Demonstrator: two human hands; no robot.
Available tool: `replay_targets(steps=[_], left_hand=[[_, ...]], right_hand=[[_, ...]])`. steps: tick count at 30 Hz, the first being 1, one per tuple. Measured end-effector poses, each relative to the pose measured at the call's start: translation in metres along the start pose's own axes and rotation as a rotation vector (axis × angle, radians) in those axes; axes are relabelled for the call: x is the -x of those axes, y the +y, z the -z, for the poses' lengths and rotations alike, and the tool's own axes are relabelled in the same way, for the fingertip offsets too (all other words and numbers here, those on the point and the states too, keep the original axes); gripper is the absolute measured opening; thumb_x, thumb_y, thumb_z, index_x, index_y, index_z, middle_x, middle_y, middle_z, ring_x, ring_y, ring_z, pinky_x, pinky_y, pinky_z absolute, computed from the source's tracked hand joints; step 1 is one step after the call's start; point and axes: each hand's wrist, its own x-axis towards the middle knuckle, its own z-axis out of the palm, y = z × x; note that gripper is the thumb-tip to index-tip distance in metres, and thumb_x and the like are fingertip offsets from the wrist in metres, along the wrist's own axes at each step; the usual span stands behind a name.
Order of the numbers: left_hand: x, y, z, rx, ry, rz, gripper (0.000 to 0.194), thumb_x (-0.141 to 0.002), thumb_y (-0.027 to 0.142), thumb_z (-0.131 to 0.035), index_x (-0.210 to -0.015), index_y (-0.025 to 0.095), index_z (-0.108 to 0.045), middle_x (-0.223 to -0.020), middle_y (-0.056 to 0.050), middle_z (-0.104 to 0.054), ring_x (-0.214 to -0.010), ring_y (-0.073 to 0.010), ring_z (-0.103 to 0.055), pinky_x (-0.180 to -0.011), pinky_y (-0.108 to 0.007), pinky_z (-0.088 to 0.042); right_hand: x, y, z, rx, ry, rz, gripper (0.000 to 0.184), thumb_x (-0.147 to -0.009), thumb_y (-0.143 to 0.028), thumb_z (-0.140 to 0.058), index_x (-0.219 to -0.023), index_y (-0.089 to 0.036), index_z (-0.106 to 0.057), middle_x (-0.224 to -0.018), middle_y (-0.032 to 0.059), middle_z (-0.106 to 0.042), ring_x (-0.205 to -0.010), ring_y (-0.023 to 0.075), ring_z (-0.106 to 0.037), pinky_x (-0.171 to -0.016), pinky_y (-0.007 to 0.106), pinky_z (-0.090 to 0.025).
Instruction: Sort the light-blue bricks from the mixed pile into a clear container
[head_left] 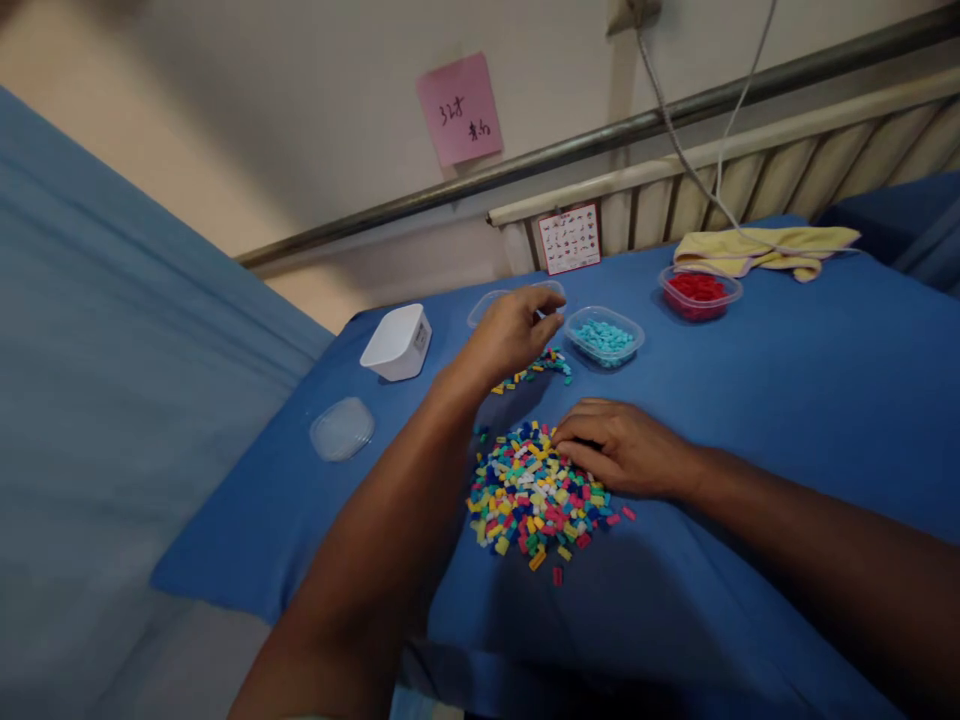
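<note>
My left hand (519, 325) hovers just left of a clear tub of light-blue pieces (604, 338). Its fingers are bent, with a gap between the tips, and nothing shows between them. Beneath that hand lies a smaller scatter of mixed pieces (536, 370). My right hand (626, 447) rests against the right side of a large heap of small multicoloured building bricks (532, 490). Its fingertips are drawn together at the heap's upper edge; whatever they pinch is too small to make out. Partly behind my left hand are clear lids or shallow containers (486, 308).
A white open box (397, 342) and a clear lid (342, 429) lie at left. Farther right stand a clear tub of red pieces (697, 292) and a yellow cloth (765, 250). A printed card (570, 240) leans against the radiator (675, 205). Blue cloth (810, 380) covers the table.
</note>
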Motion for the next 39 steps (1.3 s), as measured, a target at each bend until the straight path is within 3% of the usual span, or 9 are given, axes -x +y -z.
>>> replay_targets(steps=[7, 13, 18, 21, 24, 30, 33, 36, 39], left_hand=[[0.112, -0.06, 0.063, -0.116, -0.002, 0.382, 0.026, -0.096, 0.032, -0.062, -0.105, 0.017, -0.081, -0.1, -0.005, -0.081, -0.09, -0.0232, -0.074, -0.081, -0.033, -0.054], [0.183, -0.071, 0.051, -0.183, -0.064, 0.465, 0.036, -0.097, 0.028, -0.056, -0.121, 0.017, -0.081, -0.122, -0.014, -0.079, -0.108, -0.0326, -0.075, -0.097, -0.041, -0.056], [0.192, -0.063, 0.037, 0.008, -0.043, 0.464, 0.046, -0.091, 0.012, -0.049, -0.125, 0.015, -0.08, -0.122, -0.013, -0.08, -0.111, -0.0297, -0.076, -0.101, -0.039, -0.057], [0.187, -0.066, 0.038, 0.13, 0.09, 0.491, 0.049, -0.09, 0.011, -0.049, -0.13, 0.012, -0.077, -0.117, -0.011, -0.081, -0.103, -0.0266, -0.077, -0.096, -0.037, -0.059], [0.181, -0.073, 0.038, 0.096, 0.148, 0.469, 0.051, -0.091, 0.009, -0.049, -0.135, 0.011, -0.075, -0.122, -0.012, -0.08, -0.109, -0.0263, -0.076, -0.1, -0.037, -0.058], [0.185, -0.077, 0.024, -0.096, 0.081, 0.414, 0.052, -0.091, 0.005, -0.049, -0.134, 0.015, -0.076, -0.127, -0.013, -0.079, -0.12, -0.0313, -0.073, -0.106, -0.042, -0.055], [0.191, -0.077, 0.02, -0.08, 0.053, 0.402, 0.052, -0.089, 0.005, -0.049, -0.132, 0.017, -0.078, -0.122, -0.011, -0.08, -0.115, -0.0309, -0.074, -0.102, -0.042, -0.055], [0.195, -0.082, 0.02, 0.116, 0.135, 0.418, 0.05, -0.089, 0.007, -0.048, -0.128, 0.016, -0.078, -0.106, -0.007, -0.081, -0.099, -0.0247, -0.075, -0.094, -0.036, -0.057], [0.198, -0.086, 0.018, 0.239, 0.201, 0.421, 0.05, -0.087, 0.008, -0.049, -0.128, 0.015, -0.077, -0.107, -0.007, -0.08, -0.1, -0.0235, -0.075, -0.096, -0.035, -0.058]], right_hand=[[0.003, 0.004, -0.003, -0.007, 0.054, -0.125, 0.019, -0.11, -0.028, -0.059, -0.109, -0.022, -0.077, -0.104, 0.0068, -0.081, -0.099, 0.0236, -0.075, -0.091, 0.041, -0.058], [0.007, 0.018, -0.008, 0.145, 0.188, -0.159, 0.022, -0.104, -0.027, -0.059, -0.115, -0.022, -0.078, -0.117, 0.0117, -0.081, -0.112, 0.0308, -0.075, -0.102, 0.05, -0.059], [0.012, 0.034, -0.015, 0.306, 0.258, -0.333, 0.036, -0.102, -0.03, -0.055, -0.131, -0.019, -0.074, -0.127, 0.017, -0.08, -0.118, 0.0375, -0.074, -0.105, 0.057, -0.059], [0.015, 0.038, -0.015, 0.27, 0.23, -0.368, 0.04, -0.103, -0.031, -0.052, -0.136, -0.019, -0.071, -0.132, 0.0155, -0.079, -0.12, 0.0351, -0.076, -0.108, 0.053, -0.06], [0.017, 0.041, -0.015, 0.26, 0.258, -0.387, 0.042, -0.104, -0.03, -0.049, -0.14, -0.019, -0.068, -0.137, 0.0159, -0.078, -0.125, 0.0342, -0.075, -0.111, 0.052, -0.059], [0.013, 0.046, -0.018, 0.345, 0.157, -0.373, 0.057, -0.102, -0.031, -0.051, -0.155, -0.014, -0.058, -0.154, 0.0214, -0.067, -0.141, 0.0404, -0.065, -0.119, 0.061, -0.051], [0.012, 0.046, -0.019, 0.31, 0.14, -0.368, 0.054, -0.101, -0.03, -0.052, -0.153, -0.017, -0.06, -0.147, 0.0186, -0.073, -0.136, 0.0396, -0.068, -0.117, 0.061, -0.052], [0.015, 0.045, -0.017, 0.173, 0.235, -0.399, 0.045, -0.106, -0.033, -0.048, -0.148, -0.021, -0.063, -0.128, 0.0115, -0.082, -0.12, 0.0313, -0.076, -0.11, 0.052, -0.058], [0.018, 0.045, -0.014, 0.156, 0.337, -0.455, 0.042, -0.108, -0.035, -0.046, -0.142, -0.021, -0.066, -0.119, 0.0103, -0.085, -0.112, 0.0288, -0.078, -0.104, 0.049, -0.06]])
